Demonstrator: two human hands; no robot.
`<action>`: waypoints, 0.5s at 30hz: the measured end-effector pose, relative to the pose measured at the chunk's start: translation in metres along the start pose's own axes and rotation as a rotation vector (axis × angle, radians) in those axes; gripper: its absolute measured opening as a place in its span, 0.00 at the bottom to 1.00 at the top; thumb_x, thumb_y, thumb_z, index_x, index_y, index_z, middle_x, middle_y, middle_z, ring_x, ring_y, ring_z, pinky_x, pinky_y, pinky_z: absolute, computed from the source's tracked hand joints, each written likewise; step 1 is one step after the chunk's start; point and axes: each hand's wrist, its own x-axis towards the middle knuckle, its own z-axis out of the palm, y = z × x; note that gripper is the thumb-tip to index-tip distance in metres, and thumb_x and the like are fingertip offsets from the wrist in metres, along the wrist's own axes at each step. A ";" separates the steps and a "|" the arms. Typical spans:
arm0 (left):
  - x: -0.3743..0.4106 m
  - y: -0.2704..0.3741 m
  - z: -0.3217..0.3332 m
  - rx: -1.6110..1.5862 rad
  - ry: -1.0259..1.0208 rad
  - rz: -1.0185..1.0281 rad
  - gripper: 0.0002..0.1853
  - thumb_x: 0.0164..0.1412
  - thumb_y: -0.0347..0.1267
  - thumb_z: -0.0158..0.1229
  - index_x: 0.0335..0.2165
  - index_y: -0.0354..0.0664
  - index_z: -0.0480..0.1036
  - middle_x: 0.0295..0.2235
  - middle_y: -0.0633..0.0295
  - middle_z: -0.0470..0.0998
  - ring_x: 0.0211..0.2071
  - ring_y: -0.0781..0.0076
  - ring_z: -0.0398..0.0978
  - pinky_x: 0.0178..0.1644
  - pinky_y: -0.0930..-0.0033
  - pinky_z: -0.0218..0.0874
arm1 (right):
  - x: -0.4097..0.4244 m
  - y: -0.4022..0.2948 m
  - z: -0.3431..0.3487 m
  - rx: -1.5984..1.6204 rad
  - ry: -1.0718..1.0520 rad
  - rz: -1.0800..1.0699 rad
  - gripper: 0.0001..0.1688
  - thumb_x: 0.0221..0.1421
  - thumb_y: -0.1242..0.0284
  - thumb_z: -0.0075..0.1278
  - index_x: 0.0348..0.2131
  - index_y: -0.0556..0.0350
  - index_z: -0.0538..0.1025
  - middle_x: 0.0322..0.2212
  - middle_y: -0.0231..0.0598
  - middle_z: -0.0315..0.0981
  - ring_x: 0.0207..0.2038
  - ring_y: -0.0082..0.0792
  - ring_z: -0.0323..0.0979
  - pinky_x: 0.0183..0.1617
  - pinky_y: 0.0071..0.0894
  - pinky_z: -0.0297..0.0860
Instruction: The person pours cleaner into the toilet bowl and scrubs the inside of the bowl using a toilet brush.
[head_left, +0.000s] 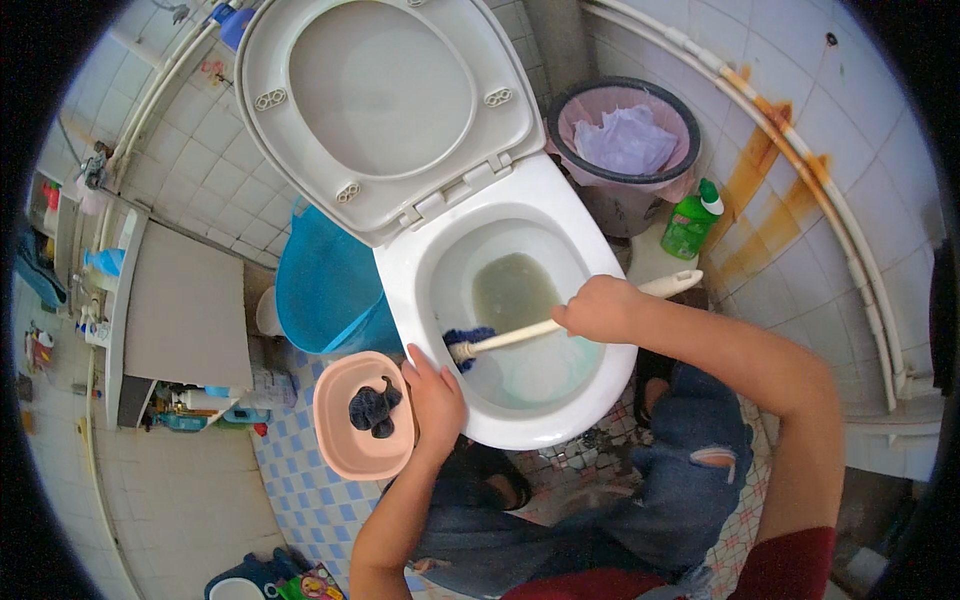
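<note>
My right hand (604, 309) is closed around the pale handle of a toilet brush (517, 332). Its dark blue bristle head presses against the left inner wall of the white toilet bowl (551, 390). Cloudy water fills the bottom of the bowl, and bluish-green liquid streaks its front wall. Against the bowl's left front rim rests my left hand (435, 405), its thumb and fingers spread. Behind the bowl, the toilet seat and lid (382, 82) are raised. Beside my left hand stands a peach plastic basin (337, 442) with a wet dark cloth (373, 409) in it.
Left of the toilet stands a blue plastic tub (322, 277). A lined trash bin (622, 202) with crumpled white plastic and a green cleaner bottle (690, 225) are at the right. Rust-stained pipes (795, 142) run along the right wall. A cabinet (187, 300) stands farther left.
</note>
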 end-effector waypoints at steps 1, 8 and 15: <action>-0.001 -0.003 0.001 0.029 0.009 0.007 0.31 0.54 0.26 0.41 0.52 0.25 0.40 0.45 0.33 0.53 0.42 0.38 0.60 0.47 0.56 0.53 | -0.004 0.002 -0.002 -0.005 -0.015 -0.035 0.08 0.45 0.69 0.44 0.24 0.52 0.73 0.18 0.41 0.71 0.24 0.44 0.72 0.28 0.42 0.68; 0.001 0.001 0.000 0.003 -0.014 0.002 0.30 0.54 0.26 0.41 0.52 0.25 0.40 0.45 0.32 0.52 0.43 0.38 0.59 0.47 0.56 0.53 | 0.004 0.012 -0.019 -0.175 0.076 -0.130 0.14 0.42 0.60 0.49 0.21 0.52 0.73 0.15 0.36 0.71 0.22 0.39 0.72 0.26 0.38 0.67; -0.003 -0.012 0.003 0.046 0.009 0.013 0.30 0.54 0.25 0.41 0.52 0.25 0.40 0.45 0.34 0.52 0.43 0.38 0.59 0.47 0.56 0.53 | -0.008 0.024 -0.027 -0.206 0.015 -0.237 0.20 0.45 0.54 0.45 0.21 0.52 0.71 0.13 0.37 0.68 0.20 0.41 0.70 0.24 0.39 0.66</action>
